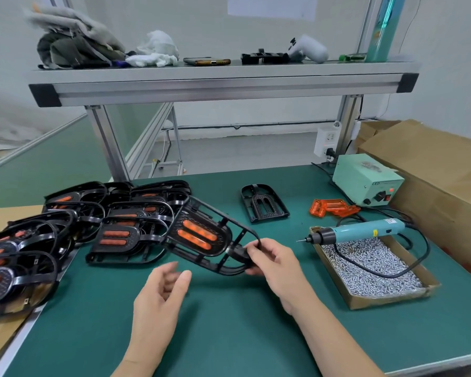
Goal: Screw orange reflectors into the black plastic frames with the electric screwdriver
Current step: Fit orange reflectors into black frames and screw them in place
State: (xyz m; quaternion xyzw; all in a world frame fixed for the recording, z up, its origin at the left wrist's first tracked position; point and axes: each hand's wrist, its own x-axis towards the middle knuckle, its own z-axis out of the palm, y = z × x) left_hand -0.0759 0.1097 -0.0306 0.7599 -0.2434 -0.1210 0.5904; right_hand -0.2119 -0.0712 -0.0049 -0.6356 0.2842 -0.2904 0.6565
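Bare green mat (229, 322) at front, frame pile (93, 221) left, screw tray (375, 270) right

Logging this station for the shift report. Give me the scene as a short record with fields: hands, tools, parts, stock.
right hand: grips one end of a held frame, orange reflectors fitted, tilted above the mat
left hand: open, empty, beside the frame
electric screwdriver: lying across the screw box, untouched
finished pile: frames with reflectors, person's left
empty frame: flat on green mat
loose reflectors: near power unit
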